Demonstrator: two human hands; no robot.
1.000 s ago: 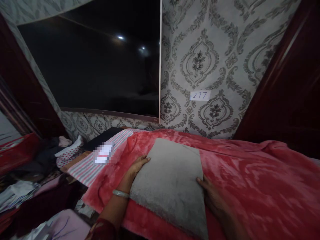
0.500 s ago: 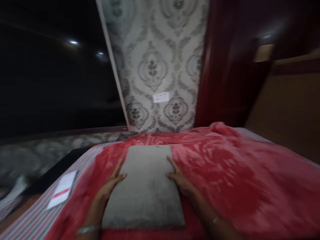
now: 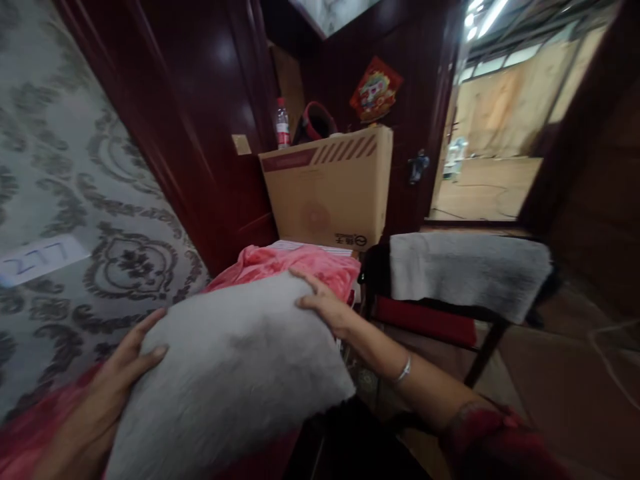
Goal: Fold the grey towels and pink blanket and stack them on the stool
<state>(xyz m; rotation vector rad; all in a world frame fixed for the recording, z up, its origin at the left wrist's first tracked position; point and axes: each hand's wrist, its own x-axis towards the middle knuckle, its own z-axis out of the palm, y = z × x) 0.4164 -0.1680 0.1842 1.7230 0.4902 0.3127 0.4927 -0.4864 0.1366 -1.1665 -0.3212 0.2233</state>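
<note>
Head view: both hands hold a grey plush cushion cover [image 3: 230, 373], folded flat and lifted off the pink fleece blanket [image 3: 295, 263] that lies under and behind it. The left hand [image 3: 107, 393] clasps the near left edge, thumb on top and fingers curled beneath the fabric. The right hand [image 3: 325, 307] presses its spread fingers over the far right corner; whether the thumb is tucked under that corner is hard to tell, as the pile hides it. A silver bangle [image 3: 403, 370] sits on the right wrist.

To the right, apart from the hands, stands a chair [image 3: 450, 320] with a second grey plush cloth [image 3: 470, 270] draped over its back. Behind the blanket a cardboard box [image 3: 330, 190] stands against dark red wood panelling, with a water bottle [image 3: 283, 125] behind its top edge. The patterned wallpaper [image 3: 75, 200] on the left carries a paper label [image 3: 40, 260].

The risk I see lies in the grip: the soft piece is held only at two edges, so its sagging middle could unfold or slide out, most likely at the right corner if the hand merely rests there. The frame is also motion-blurred, and swinging it rightward might brush the draped cloth off the chair.
</note>
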